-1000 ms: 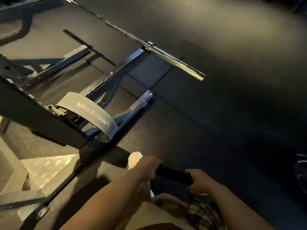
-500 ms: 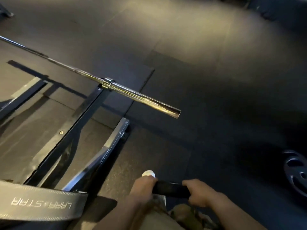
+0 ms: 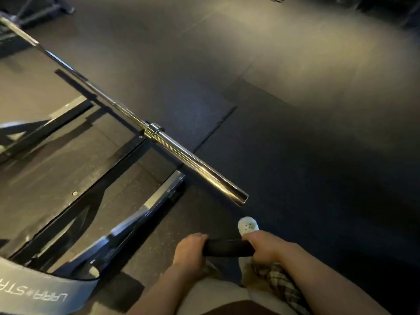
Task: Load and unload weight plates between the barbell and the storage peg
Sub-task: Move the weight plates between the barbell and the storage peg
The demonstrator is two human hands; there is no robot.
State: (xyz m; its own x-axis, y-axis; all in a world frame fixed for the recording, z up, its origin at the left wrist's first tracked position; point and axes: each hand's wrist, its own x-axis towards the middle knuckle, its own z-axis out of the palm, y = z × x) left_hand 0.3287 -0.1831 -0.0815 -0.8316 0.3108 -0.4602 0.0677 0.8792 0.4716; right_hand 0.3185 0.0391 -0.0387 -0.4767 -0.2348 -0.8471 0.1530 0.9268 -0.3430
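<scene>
I hold a black weight plate (image 3: 227, 247) edge-on, low in front of me; only its dark rim shows between my hands. My left hand (image 3: 189, 251) grips the rim on the left and my right hand (image 3: 264, 247) grips it on the right. The chrome barbell (image 3: 193, 164) runs from the upper left down toward me. Its bare sleeve ends at an open tip (image 3: 242, 198) a short way above and between my hands. No storage peg is in view.
The dark steel frame of a rack or bench (image 3: 109, 178) lies left of the sleeve. A grey strap (image 3: 45, 294) lettered LARA STAR crosses the lower left corner. My white shoe (image 3: 247, 225) shows just beyond the plate. Black rubber floor (image 3: 318, 133) spreads to the right.
The view has swung left and the barbell sleeve's tip now sits closer to my hands. The plate on the floor at the right has left the view. Both hands keep their grip.
</scene>
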